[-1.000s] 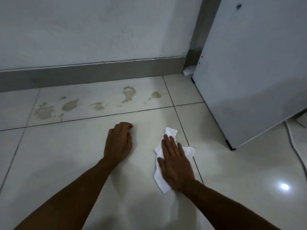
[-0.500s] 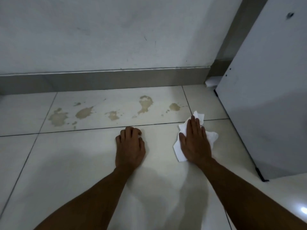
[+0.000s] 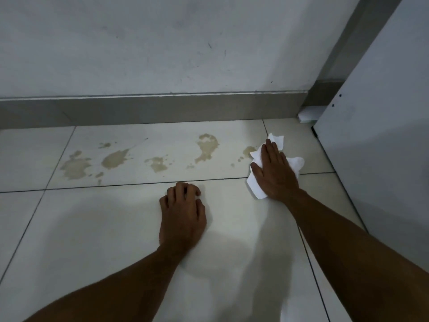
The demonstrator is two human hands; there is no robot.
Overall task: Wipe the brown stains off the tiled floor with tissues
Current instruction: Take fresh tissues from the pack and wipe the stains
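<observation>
The floor [image 3: 92, 228] in front of the left hand [image 3: 183, 212] is bare tile, so a hand can slide to the brown stains [image 3: 116, 159]. The wall [image 3: 162, 43] and its gray strip [image 3: 151, 109] block the far side. On the right, a big white board [image 3: 383, 159] stands close beside the right hand [image 3: 275, 173] and the tissue [image 3: 294, 162].

A single head-worn wide-angle camera is looking forward and down from above the person's arms, facing the wall [image 3: 162, 43] beyond the fingertips. It is sitting close over the tiled floor [image 3: 92, 228], taking in the left hand [image 3: 183, 217] mid-frame and the right hand [image 3: 275, 173] further ahead, toward the cabinet panel [image 3: 383, 147].
</observation>
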